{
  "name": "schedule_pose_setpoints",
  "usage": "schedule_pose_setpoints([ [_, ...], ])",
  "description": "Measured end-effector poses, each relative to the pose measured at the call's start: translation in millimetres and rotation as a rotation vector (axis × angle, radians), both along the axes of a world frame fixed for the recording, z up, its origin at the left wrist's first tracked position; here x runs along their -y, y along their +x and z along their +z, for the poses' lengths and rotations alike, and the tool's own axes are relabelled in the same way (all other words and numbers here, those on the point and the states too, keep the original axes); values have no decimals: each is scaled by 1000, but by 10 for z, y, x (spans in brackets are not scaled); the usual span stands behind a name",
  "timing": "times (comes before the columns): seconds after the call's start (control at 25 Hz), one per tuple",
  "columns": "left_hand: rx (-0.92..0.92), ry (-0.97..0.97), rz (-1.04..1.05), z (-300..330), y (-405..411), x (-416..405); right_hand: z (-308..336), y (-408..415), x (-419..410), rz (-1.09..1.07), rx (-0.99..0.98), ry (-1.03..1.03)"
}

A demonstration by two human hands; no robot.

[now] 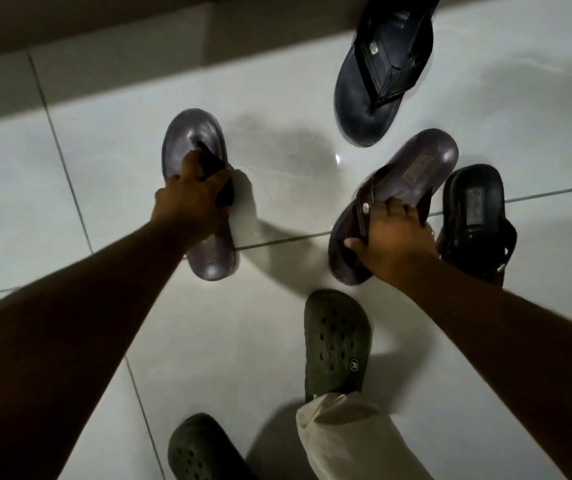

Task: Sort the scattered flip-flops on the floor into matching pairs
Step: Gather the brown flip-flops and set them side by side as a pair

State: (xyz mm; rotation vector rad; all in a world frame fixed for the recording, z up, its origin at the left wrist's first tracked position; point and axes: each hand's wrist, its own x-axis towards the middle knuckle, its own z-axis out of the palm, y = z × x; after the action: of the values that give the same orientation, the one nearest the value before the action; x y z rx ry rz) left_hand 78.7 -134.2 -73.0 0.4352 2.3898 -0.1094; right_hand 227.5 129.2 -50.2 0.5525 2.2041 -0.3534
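My left hand (192, 199) grips the strap of a dark purple-brown flip-flop (187, 133) that lies on the white tiled floor, toe pointing away. My right hand (393, 240) holds the strap of a matching purple-brown flip-flop (423, 168), tilted with its heel raised to the upper right. A black flip-flop (378, 81) lies at the top centre, toe toward me. Another black flip-flop (475, 216) lies just right of my right hand, partly hidden under the raised one.
My own feet wear olive-green perforated clogs, one (338, 341) in the lower middle and one (197, 448) at the bottom edge, with a beige trouser leg (353, 441) over the nearer. A wall base (104, 36) runs along the top left. The floor (277, 341) is glossy white tile.
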Motion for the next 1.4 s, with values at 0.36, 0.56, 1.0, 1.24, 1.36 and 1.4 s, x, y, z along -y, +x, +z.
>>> schedule_pose_setpoints([
  [0.36, -59, -44, 462, -16, 256, 648, -135, -370, 750, -20, -91, -92],
  [0.56, 27, -234, 785, -78, 713, 1173, -134, -976, 1129, -5, -286, -256],
  [1.0, -201, 78, 488, 220, 806, 633, -22, -730, 1354, -12, -559, -264],
  [1.24, -58, 144, 51, -29, -471, -113, -11, 348, 2037, 14, -215, -268],
  [1.36, 70, 103, -27, -296, -482, -68, -56, 561, 2402, 11, -117, -287],
  [1.4, 54, 90, -58, -370, -441, 35, -101, 568, 2450, -9, -83, -285],
])
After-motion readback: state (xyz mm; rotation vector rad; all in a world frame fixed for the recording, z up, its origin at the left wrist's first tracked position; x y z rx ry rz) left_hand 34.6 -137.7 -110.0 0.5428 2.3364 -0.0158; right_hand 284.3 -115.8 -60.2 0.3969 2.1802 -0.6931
